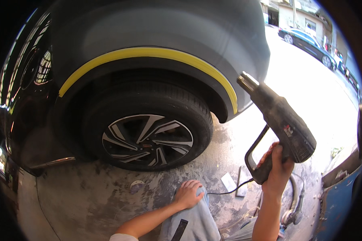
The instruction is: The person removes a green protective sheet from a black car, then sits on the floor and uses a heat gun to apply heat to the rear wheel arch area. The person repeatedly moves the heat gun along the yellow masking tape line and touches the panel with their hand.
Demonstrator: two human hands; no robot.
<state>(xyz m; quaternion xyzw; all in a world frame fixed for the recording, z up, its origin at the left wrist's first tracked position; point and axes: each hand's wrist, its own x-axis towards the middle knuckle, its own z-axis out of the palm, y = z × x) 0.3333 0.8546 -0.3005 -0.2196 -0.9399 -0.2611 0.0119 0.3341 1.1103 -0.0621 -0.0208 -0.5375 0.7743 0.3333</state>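
My right hand is closed around the grip of a black heat gun, which I hold raised at the right of the wheel arch, its bare metal nozzle tilted up and to the left. The casing is matt, dusty-looking plastic, tapering forward from a broad rounded rear, with a slim guard looping down ahead of the grip. My left hand lies palm down on the knee of my pale denim trousers, fingers extended and holding nothing. A smooth yellow strip follows the curved lip of the dull grey body panel; the dark panel at left is glossy and mirrors bright streaks. Below the arch, the black rubber tyre surrounds an angular-spoked wheel in silver and black. The concrete floor is blotched and rough. A thin black cord passes near a white rectangular sheet and runs out of sight behind my knee. The inner arch is lost in shadow, and my palm hides most of the grip. The nozzle overlaps the panel's edge in view; I cannot tell the gap between them.
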